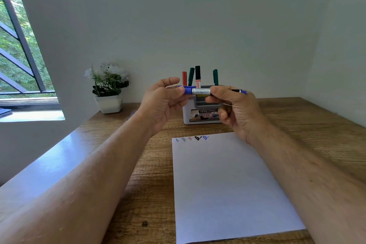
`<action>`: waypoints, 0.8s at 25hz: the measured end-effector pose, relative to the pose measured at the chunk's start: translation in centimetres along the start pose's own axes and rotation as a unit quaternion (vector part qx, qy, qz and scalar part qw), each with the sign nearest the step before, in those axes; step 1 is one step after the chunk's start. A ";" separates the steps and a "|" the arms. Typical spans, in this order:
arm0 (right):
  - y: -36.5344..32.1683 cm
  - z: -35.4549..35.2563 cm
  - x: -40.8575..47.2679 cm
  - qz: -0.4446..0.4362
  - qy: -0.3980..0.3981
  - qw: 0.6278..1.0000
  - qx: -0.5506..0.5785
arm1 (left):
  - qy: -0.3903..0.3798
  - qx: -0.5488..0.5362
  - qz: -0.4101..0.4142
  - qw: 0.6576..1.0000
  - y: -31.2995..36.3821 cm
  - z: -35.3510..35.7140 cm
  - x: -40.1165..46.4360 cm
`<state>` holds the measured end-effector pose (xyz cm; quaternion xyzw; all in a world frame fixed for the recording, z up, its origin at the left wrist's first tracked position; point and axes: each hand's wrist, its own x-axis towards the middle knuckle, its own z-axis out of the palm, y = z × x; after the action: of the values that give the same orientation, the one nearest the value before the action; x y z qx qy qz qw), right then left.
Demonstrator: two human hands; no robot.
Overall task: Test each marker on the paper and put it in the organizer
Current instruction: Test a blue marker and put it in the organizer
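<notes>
1. Our left hand (160, 99) is pinching the blue cap end of the blue-and-white plastic marker (200, 91), held level in front of the white plastic organizer (188, 114).
2. Our right hand (233, 105) is gripping its barrel.
3. Four markers are standing in the organizer; five marks are showing on the white paper sheet (227, 184) before it, so we judge this one is tested and awaiting storing.

A sheet of paper (227, 184) lay on the desk (150, 188), with a row of marks (192, 138) along its far edge. Behind the paper, near the wall, stood the organizer (200, 114), and four markers (197, 76) stood upright in it. To the organizer's left sat a potted plant (109, 89). Above the desk, between paper and organizer, both hands held one marker (201, 91) level: the left hand (160, 103) at its left end, the right hand (235, 107) at its right.
</notes>
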<state>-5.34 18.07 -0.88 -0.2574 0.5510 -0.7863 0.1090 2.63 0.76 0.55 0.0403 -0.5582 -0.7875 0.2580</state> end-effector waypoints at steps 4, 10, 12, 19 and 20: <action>-0.1 -0.1 -0.1 -0.057 0.014 0.997 -0.053 | 0.029 -0.003 0.032 0.999 0.1 -0.4 0.1; 0.6 0.3 -0.1 -0.167 0.060 0.938 -0.297 | 0.050 0.000 0.046 0.998 -0.5 -0.3 0.3; 0.6 0.4 -0.2 -0.168 0.063 0.938 -0.298 | 0.054 0.008 0.046 0.997 -0.7 -0.2 0.4; 0.6 0.7 0.0 -0.139 0.062 0.939 -0.309 | 0.037 0.003 0.055 0.998 -1.2 0.4 0.2; 0.7 0.9 0.0 -0.143 0.062 0.935 -0.317 | 0.029 0.000 0.055 0.998 -1.3 0.6 0.1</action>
<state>-4.90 17.12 -1.27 -0.3053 0.7349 -0.5923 -0.1262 1.83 1.54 -0.36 0.0325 -0.5521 -0.7706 0.3167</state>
